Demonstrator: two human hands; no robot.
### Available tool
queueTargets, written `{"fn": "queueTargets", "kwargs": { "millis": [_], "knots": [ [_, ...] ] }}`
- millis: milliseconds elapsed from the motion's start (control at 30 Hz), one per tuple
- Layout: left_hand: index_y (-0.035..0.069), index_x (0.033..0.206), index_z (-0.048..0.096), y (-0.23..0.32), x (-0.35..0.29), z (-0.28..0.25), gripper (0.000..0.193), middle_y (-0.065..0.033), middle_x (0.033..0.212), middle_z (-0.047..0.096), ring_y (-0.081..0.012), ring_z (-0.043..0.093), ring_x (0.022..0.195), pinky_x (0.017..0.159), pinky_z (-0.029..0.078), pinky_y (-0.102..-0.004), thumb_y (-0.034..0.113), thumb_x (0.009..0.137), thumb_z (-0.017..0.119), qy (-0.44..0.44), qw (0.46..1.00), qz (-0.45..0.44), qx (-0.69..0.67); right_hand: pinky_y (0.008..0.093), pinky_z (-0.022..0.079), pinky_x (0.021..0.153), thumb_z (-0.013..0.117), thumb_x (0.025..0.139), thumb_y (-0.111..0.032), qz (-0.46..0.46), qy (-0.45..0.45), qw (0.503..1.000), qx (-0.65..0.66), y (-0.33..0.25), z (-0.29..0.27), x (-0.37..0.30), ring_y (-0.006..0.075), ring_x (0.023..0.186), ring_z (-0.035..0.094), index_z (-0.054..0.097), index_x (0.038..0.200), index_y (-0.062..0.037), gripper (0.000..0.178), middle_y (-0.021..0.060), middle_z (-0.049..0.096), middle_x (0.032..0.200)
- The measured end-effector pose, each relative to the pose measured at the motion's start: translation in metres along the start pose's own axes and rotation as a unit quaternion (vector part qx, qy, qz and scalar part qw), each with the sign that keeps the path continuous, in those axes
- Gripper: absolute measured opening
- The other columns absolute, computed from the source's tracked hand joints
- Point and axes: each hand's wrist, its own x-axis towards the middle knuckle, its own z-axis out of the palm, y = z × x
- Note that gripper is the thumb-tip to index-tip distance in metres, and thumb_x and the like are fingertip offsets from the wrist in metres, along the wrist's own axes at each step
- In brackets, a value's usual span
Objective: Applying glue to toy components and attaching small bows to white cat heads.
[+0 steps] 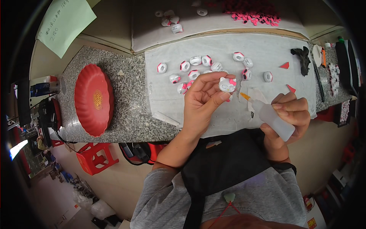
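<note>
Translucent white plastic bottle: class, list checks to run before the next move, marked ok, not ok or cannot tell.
1. Translucent white plastic bottle in right hand: ok.
2. Small white-and-pink cat-shaped piece in left hand: ok.
3. Pointed orange nozzle apart from piece: ok, gap visible.
4. Bottle's fill level: cannot tell.
5. White paper free of scraps: not ok, flat red scraps lie there.

Work surface (129,118) evenly lit, moderately bright. Recess (213,24) beyond its far edge dimmer; pink pieces (257,16) there darken into shadow. Squeeze bottle (272,117) at near edge sharp. Blown-out patch (18,149) well beyond left edge. Fisheye bows far edge; picture rim black.
</note>
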Motion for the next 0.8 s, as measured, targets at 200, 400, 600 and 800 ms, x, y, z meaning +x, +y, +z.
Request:
{"fn": "queueTargets", "kwargs": {
  "millis": [200,400,600,800],
  "knots": [
    [-0.002,0.103,0.041,0.0006,-0.0004,0.0,0.032,-0.0128,0.099,0.051,-0.014,0.05,0.089,0.073,0.042,-0.023,-0.003,0.072,0.052,-0.001,1.0,0.0,0.008,0.0236,0.038,0.051,0.072,0.05,-0.002,-0.006,0.013,1.0,0.006,0.002,0.0019,-0.0007,0.015,0.06,0.045,0.045,0.085,-0.005,0.045,0.0085,0.045,0.081],
    [-0.002,0.102,0.041,0.0014,-0.0013,0.0005,0.033,-0.0125,0.098,0.051,-0.0138,0.05,0.089,0.074,0.042,-0.0229,-0.005,0.071,0.052,0.003,1.0,-0.006,0.012,0.0236,0.039,0.051,0.073,0.049,-0.003,-0.001,0.012,1.0,0.019,0.0022,0.0042,-0.0016,0.0151,0.06,0.045,0.046,0.085,-0.0052,0.045,0.0082,0.046,0.081],
    [-0.003,0.101,0.043,0.0007,-0.0016,0.0029,0.032,-0.0111,0.097,0.05,-0.0139,0.05,0.088,0.075,0.042,-0.0234,-0.007,0.07,0.052,-0.001,0.998,0.016,0.053,0.0237,0.039,0.051,0.074,0.048,-0.002,0.001,0.012,1.0,0.008,0.0014,0.0046,0.0004,0.0154,0.06,0.046,0.046,0.084,-0.0046,0.045,0.0086,0.046,0.081],
    [-0.003,0.099,0.047,0.0,-0.004,0.0039,0.03,-0.0091,0.095,0.049,-0.0133,0.049,0.087,0.075,0.041,-0.0236,-0.007,0.07,0.053,0.016,0.993,0.021,0.114,0.0239,0.039,0.05,0.074,0.046,0.0,-0.006,0.011,1.0,0.016,0.0022,0.0082,0.0013,0.015,0.057,0.046,0.048,0.083,-0.0028,0.045,0.0102,0.047,0.08]
  ]
}}
